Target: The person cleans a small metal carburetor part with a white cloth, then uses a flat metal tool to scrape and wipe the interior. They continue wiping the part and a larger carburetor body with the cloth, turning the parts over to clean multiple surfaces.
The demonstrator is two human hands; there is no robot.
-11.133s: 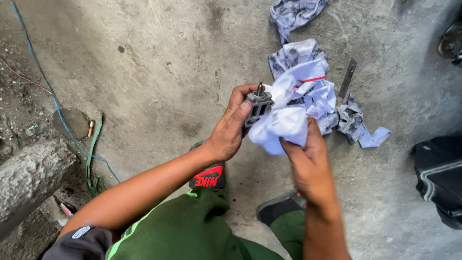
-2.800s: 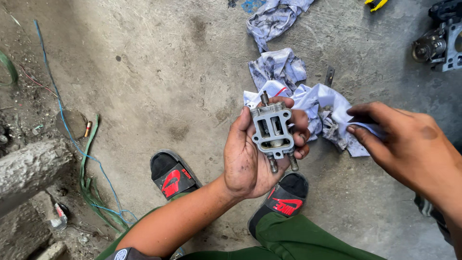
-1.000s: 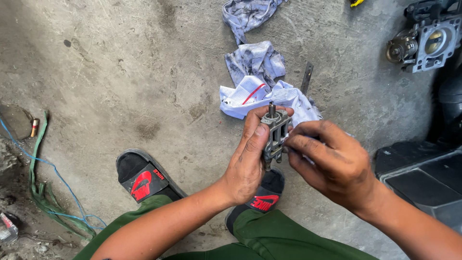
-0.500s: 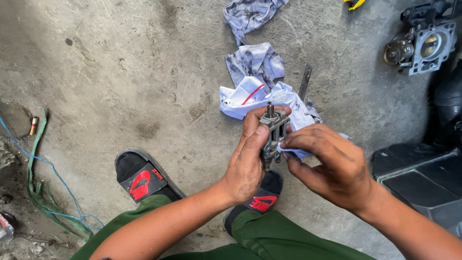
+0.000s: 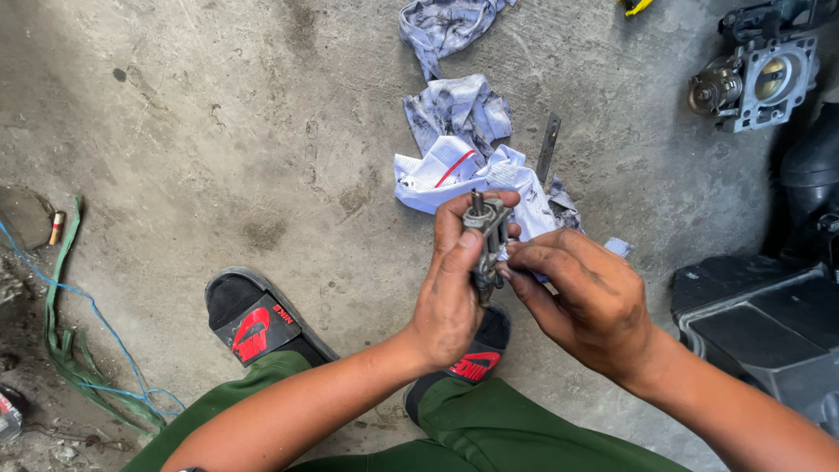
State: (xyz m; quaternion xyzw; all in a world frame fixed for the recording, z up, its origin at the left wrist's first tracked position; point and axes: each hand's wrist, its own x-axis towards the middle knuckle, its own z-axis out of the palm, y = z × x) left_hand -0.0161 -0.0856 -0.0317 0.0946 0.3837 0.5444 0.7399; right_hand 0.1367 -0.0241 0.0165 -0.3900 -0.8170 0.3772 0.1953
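Since a sec ago, when my right hand point(image 5: 587, 301) was closing in, its fingers now pinch the edge of the metal part point(image 5: 486, 236), which my left hand point(image 5: 454, 284) grips upright, fingers curled shut round it, above the rags point(image 5: 454, 162) on the floor. Cleaning's prob. given way to fiddling w/ a small bit, though it's hidden. No containers; only a black plastic housing point(image 5: 769, 328) at right, contents unclear.

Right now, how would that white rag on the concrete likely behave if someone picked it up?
The white rag lies crumpled in folds, so it would probably droop limply from one corner. It looks thin, likely light. Dark smears suggest grease, so it may feel slightly slick. Beside it, the flat metal strip would probably stay put.
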